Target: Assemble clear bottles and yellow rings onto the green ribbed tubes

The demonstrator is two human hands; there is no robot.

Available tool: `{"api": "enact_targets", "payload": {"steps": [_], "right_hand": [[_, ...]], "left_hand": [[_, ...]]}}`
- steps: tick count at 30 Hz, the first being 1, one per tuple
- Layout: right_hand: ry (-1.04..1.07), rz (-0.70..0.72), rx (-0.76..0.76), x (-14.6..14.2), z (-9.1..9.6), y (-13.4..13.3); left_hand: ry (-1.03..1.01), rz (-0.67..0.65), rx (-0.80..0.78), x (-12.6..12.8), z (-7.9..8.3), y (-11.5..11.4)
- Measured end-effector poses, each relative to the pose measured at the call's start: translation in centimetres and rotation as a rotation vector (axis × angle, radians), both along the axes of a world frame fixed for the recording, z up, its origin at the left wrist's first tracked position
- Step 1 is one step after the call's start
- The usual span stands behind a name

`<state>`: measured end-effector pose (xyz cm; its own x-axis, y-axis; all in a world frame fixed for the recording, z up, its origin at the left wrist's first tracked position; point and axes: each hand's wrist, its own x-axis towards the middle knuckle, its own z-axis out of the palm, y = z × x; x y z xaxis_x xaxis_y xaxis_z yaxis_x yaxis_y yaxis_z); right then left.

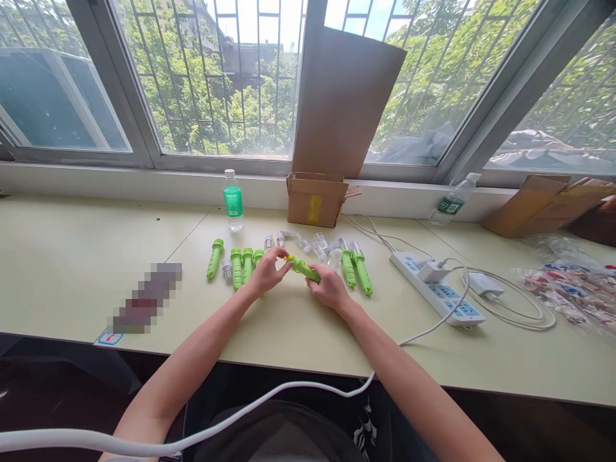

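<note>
My right hand (330, 287) is wrapped round the lower end of a green flashlight-shaped handle (302, 268), which tilts up to the left above the table. At its upper end, near a small yellow part (289, 258), the fingers of my left hand (267, 271) are closed in a pinch. Just left of my left hand lie several like green handles (236, 268), with one more green handle (215, 259) farther left. Two green handles with clear tops (360, 268) rest to the right of my right hand. Behind my hands are several loose clear plastic caps (320, 245).
A water bottle (233, 200) and a small cardboard box (312, 208) stand by the window. To the right are a white power strip (437, 289) with cables, a leaning bottle (455, 200) and bagged items (572, 289). A white cable (269, 394) crosses before me.
</note>
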<state>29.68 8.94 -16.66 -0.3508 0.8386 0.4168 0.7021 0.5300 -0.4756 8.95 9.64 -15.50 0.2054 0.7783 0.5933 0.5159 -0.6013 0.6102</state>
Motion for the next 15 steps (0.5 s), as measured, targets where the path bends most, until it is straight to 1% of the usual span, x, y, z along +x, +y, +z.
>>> {"api": "enact_targets", "payload": {"steps": [3,8,11,15], "right_hand": [[-0.005,-0.003,0.005,0.00,-0.01,-0.06],[0.002,-0.005,0.008,0.09,-0.06,-0.05],[0.008,-0.003,0.008,0.14,-0.05,-0.04],[0.039,0.008,0.003,0.12,0.00,-0.05]], "left_hand": [[-0.050,-0.050,-0.071,-0.20,0.03,0.15],[-0.045,-0.119,-0.143,-0.70,0.14,0.21],[-0.032,-0.134,-0.143,-0.85,0.08,0.25],[-0.022,-0.119,-0.109,-0.88,0.01,0.33]]}}
